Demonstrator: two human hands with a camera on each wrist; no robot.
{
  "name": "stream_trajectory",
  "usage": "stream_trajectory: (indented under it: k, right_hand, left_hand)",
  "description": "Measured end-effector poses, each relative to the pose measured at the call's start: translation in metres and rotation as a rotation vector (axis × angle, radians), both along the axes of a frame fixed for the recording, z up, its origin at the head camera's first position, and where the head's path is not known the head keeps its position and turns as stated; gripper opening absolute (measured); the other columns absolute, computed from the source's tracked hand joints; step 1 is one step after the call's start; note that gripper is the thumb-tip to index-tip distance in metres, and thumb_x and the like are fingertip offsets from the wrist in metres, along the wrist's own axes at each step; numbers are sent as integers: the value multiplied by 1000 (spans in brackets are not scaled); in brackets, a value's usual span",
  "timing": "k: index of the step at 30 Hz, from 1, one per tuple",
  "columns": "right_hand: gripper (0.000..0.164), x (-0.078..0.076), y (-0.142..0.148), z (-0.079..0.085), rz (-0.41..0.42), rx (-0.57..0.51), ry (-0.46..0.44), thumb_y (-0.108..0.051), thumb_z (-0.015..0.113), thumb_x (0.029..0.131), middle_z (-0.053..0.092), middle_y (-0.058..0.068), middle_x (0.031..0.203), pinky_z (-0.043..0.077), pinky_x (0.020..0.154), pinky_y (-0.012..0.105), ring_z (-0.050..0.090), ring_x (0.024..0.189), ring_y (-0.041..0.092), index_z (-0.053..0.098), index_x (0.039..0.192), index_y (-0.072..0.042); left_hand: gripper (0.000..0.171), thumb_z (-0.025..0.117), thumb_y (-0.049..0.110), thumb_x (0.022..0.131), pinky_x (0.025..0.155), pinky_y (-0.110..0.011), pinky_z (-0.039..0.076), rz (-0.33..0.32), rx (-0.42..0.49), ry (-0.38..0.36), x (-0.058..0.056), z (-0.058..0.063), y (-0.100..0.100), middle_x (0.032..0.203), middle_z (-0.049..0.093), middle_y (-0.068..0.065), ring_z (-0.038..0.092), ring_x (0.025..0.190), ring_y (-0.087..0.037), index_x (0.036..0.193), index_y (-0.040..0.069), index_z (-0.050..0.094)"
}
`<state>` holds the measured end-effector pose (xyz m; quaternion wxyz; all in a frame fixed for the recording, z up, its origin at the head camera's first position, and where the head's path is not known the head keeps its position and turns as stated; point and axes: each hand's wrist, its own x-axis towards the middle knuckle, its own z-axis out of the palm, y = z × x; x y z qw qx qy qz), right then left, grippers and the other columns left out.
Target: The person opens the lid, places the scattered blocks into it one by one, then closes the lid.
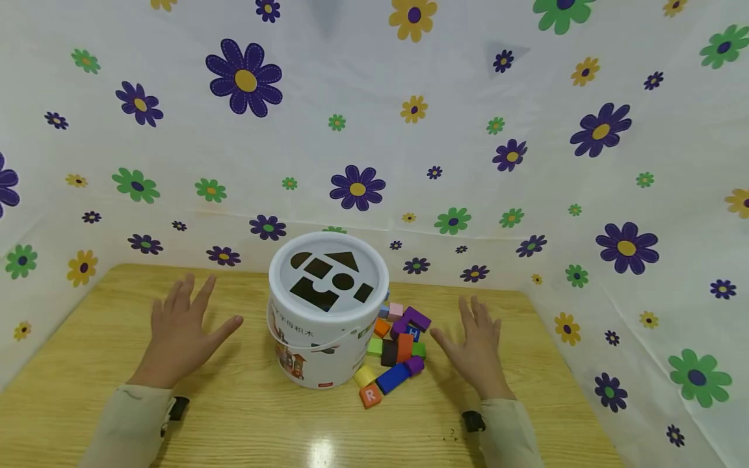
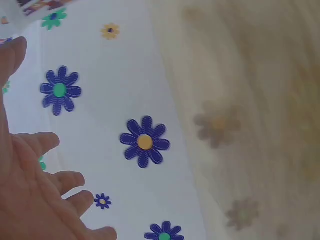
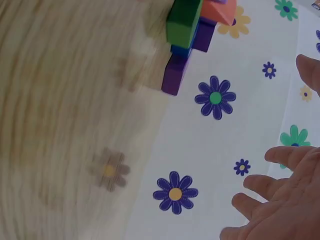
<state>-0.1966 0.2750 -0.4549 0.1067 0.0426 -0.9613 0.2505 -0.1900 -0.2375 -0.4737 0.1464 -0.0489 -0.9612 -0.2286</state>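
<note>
A white bucket (image 1: 316, 351) with a thin handle stands on the wooden table, its lid (image 1: 351, 261) on top and pierced by dark shaped holes. Beside its right wall lies a pile of coloured toy blocks (image 1: 393, 377), among them an orange one marked R (image 1: 370, 395) and a green block (image 3: 184, 25). My left hand (image 1: 181, 335) is held to the left of the bucket, fingers spread and nothing in it. To the right of the blocks is my right hand (image 1: 476, 351), also holding nothing, its thumb toward the pile.
The wooden table (image 1: 246, 429) reaches back to a white flowered cloth (image 1: 304, 143) hung behind and along the sides. A few dark specks (image 1: 449, 434) lie near the right wrist. Light glares off the table's front.
</note>
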Motion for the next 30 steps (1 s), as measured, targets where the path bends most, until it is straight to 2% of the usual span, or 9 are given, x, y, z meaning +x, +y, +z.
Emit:
stream_trajectory:
  k: [4,9,13,17,22,27,30]
  right_hand:
    - [94,2,-9,4,22,-111,-49,-54,67,97,14,21,171,6,123,69,9,156,46,24,164,-5]
    - [84,5,-24,4,48,-248,-102,-50,67,100,25,16,169,25,119,68,24,153,43,27,164,-13]
    - [75,9,-42,5,135,-413,-119,-37,71,100,40,17,162,34,118,60,39,147,41,36,160,-10]
    - [66,15,-61,8,213,-574,-145,-29,74,99,49,17,155,43,115,54,48,141,40,44,155,-10]
    - [57,19,-85,15,277,-739,-184,-25,73,99,54,8,151,42,115,57,50,140,33,51,151,-18]
    - [54,20,-106,16,356,-805,-176,-27,75,98,57,0,147,36,117,63,52,137,25,53,148,-24]
    - [53,20,-113,15,353,-835,-165,-25,75,98,59,-3,145,41,115,58,54,135,23,54,147,-27]
  left_hand:
    - [100,64,62,96,112,-83,8,-51,106,-26,4,13,9,169,4,-30,5,153,-55,168,15,13]
    - [102,70,56,95,103,-88,22,-139,280,-124,10,31,28,172,4,-20,9,153,-55,168,23,8]
    - [96,72,46,97,112,-76,30,-235,466,-183,13,37,45,171,15,-18,18,152,-51,168,20,13]
    - [86,72,35,100,113,-60,41,-312,630,-215,16,36,58,168,27,-18,29,150,-46,166,16,20]
    - [79,70,29,102,109,-55,47,-360,766,-271,17,28,68,167,29,-13,33,149,-45,165,28,23]
    - [80,70,28,101,107,-62,47,-363,789,-288,17,20,73,167,27,-12,32,148,-48,165,33,23]
    - [81,71,30,101,107,-63,47,-353,786,-283,18,17,76,167,27,-12,33,147,-47,165,32,23]
